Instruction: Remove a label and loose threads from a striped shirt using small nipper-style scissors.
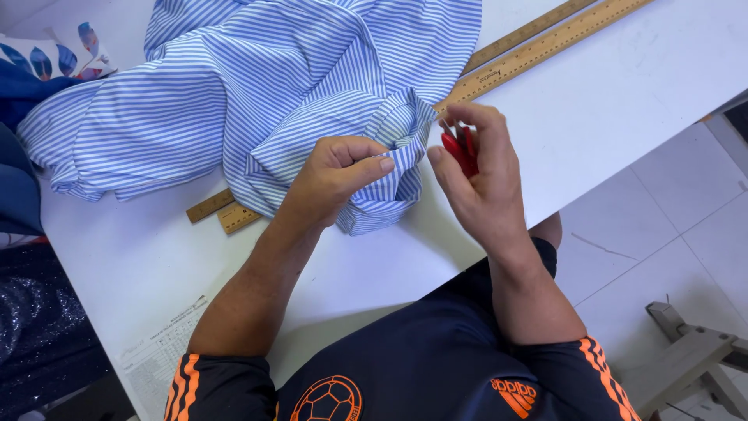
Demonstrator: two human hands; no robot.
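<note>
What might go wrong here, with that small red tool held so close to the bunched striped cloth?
The small red tool in the right hand sits near the left hand pinching the blue-and-white striped fabric; a slip might nick the thumb or the cloth. The fabric also covers the wooden rulers and might drag them.

A worker at a sewing-room table wears a dark navy sports jersey [421, 351] with short sleeves, each trimmed with bright orange stripes running down the shoulder. An orange round crest with a football pattern sits on one side of the chest, a small orange emblem on the other. Both forearms are bare, and the left hand [331, 175] and right hand [479, 175] carry no rings, watch or gloves.
</note>
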